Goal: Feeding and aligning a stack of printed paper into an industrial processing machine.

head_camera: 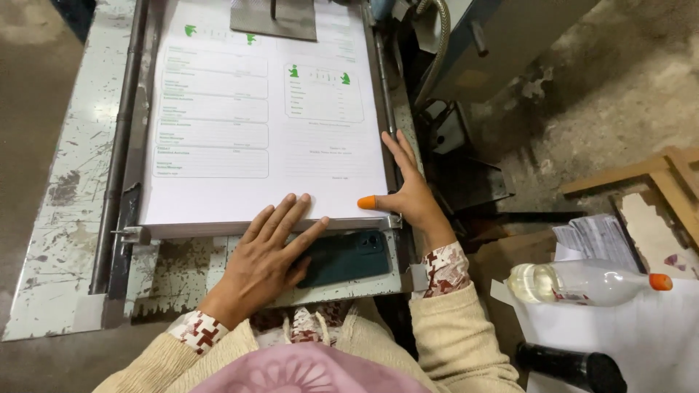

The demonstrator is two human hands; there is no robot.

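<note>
Chipped, grey-white painted metal forms the worn machine table point(58, 218), and on it sits a thick stack of white paper sheets printed with green-outlined forms point(262, 124), squared against a steel side rail point(116, 145) on its left. A flat grey metal weight plate point(274, 18) rests on the stack's far end. The left hand point(266, 255) lies flat and open, fingers spread, its fingertips on the near edge of the stack and its palm partly over a dark green smartphone point(349, 256) lying just in front of the paper; it grips nothing. The right hand point(409, 193) is also open, pressed against the stack's near right corner, an orange rubber fingertip cover point(366, 202) on its thumb touching the top sheet. Further right, on loose white paper, lies a clear plastic bottle with an orange cap point(582, 282), and near it a black cylinder point(571, 366).
</note>
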